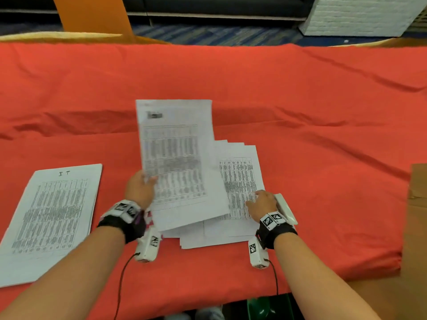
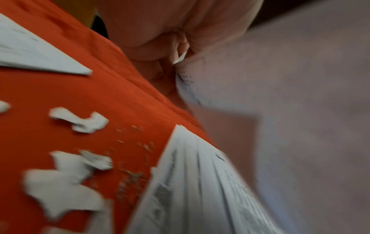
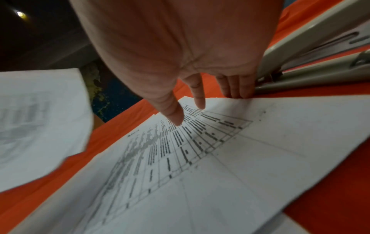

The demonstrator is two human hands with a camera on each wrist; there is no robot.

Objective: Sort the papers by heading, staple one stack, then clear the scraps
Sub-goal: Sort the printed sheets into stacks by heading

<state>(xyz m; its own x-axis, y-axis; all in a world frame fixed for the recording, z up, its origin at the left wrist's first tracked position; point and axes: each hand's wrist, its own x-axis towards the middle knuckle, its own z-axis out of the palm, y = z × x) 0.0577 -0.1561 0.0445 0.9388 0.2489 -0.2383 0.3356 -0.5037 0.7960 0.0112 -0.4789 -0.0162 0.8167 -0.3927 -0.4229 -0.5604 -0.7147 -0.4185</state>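
My left hand [image 1: 141, 187] pinches the left edge of a printed sheet [image 1: 178, 158] and holds it lifted and tilted over the middle of the red cloth; the left wrist view shows its fingers [image 2: 160, 47] closed on the sheet's edge [image 2: 280, 110]. Beneath it lies a loose pile of papers [image 1: 238, 181]. My right hand [image 1: 261, 204] rests on that pile with straight fingers [image 3: 198, 95] touching the top page [image 3: 220, 158]. A separate stack headed "IT" [image 1: 50, 218] lies at the left. White torn scraps [image 2: 60, 182] sit on the cloth near my left wrist. A grey-white stapler [image 1: 286, 209] lies just right of my right hand.
The red cloth [image 1: 323, 112] covers the table, wrinkled toward the back. A brown cardboard piece [image 1: 418, 204] juts in at the right edge. An orange chair back [image 1: 92, 15] stands beyond the far edge. Loose staples [image 2: 132, 174] lie on the cloth by the scraps.
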